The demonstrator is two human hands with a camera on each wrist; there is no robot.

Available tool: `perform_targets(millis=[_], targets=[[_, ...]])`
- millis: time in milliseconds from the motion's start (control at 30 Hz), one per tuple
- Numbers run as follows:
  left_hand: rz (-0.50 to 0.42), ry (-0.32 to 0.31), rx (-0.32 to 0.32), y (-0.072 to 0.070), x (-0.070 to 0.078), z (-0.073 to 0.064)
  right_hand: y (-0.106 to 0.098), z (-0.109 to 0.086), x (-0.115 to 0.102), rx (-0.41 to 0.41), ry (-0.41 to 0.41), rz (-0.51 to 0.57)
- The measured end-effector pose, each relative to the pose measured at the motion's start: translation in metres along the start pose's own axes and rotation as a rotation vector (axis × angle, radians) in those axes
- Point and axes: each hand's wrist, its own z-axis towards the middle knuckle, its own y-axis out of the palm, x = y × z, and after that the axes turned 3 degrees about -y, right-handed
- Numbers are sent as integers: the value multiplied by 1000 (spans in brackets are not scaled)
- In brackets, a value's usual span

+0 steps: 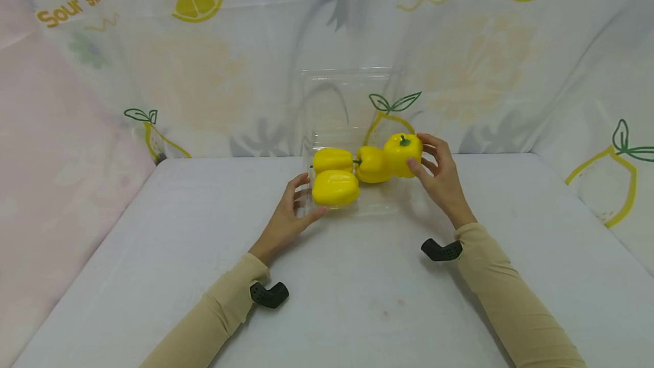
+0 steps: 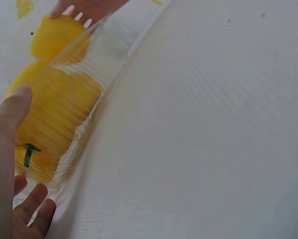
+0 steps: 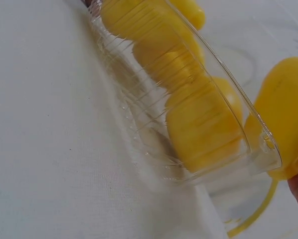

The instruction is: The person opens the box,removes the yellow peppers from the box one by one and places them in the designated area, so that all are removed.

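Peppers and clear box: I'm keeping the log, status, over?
Right hand gripping yellow pepper. Left hand on clear box. Three peppers inside. Clear lid up behind, seemingly not blocking.

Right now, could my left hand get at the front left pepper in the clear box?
Probably yes: the clear box stands open, so nothing covers the front left pepper, though the left hand may have to rise over its wall.

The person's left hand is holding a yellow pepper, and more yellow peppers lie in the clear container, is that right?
Not quite: the head view shows the right hand holding that yellow pepper. More yellow peppers do lie in the clear container.
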Motion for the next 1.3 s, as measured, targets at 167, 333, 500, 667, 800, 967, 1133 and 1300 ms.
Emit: perform_targets(millis=[167,333,500,667,800,967,1133,1300], targets=[[5,-1,0,-1,10,-5,-3,3,10,8,48,11],[6,-5,-1,-1,11,-5,-5,6,28,4,48,11],[14,-10,1,-1,11,-4,-6,5,20,-9,41,-9],[14,-8,4,-1,11,-5,-6,1,-3,-23,-8,-99],[13,-10,6,-1,10,-4,-7,1,-7,-35,-35,-126],[14,-15,7,0,8,-4,-9,2,-6,-50,-26,-125],[14,-19,7,0,7,-4,-11,3,5,-38,16,-80],[14,-21,5,0,8,-4,-14,6,25,5,39,-14]])
